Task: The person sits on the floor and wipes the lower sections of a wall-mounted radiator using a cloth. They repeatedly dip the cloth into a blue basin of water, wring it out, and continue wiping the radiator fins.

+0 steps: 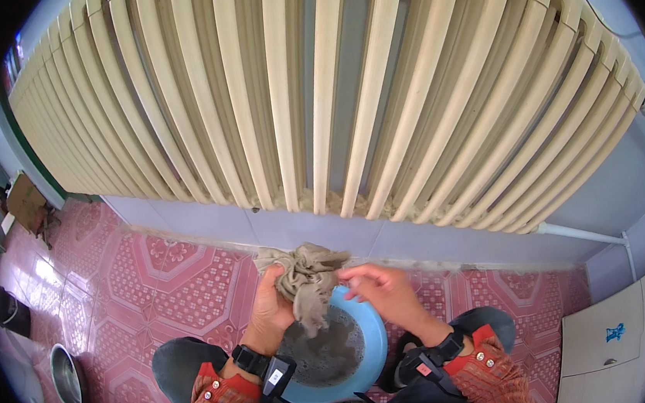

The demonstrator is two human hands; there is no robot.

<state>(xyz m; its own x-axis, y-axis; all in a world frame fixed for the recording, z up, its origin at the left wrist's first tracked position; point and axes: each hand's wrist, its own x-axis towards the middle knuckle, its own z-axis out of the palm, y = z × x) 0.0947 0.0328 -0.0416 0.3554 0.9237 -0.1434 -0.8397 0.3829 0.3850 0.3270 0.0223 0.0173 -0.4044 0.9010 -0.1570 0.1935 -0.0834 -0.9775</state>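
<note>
A crumpled grey-brown wet-looking cloth (306, 273) is bunched in my left hand (271, 308), whose thumb presses on its near left side. One end of the cloth hangs down over a light blue plastic basin (376, 345). Murky grey water (328, 355) with some foam fills part of the basin, which stands on the floor between my knees. Just right of the cloth, my right hand (386, 291) is slightly blurred, its fingers bent and somewhat apart. Its fingertips are beside the cloth's right edge; I see no cloth gripped in them.
A cream column radiator (283, 100) spans the wall ahead, with dirt along its bottom. Pink patterned tiles (192, 295) cover the floor. At left are a metal bowl (67, 379) and a black bucket (13, 312). A pale cabinet (600, 338) and white pipe (582, 233) stand right.
</note>
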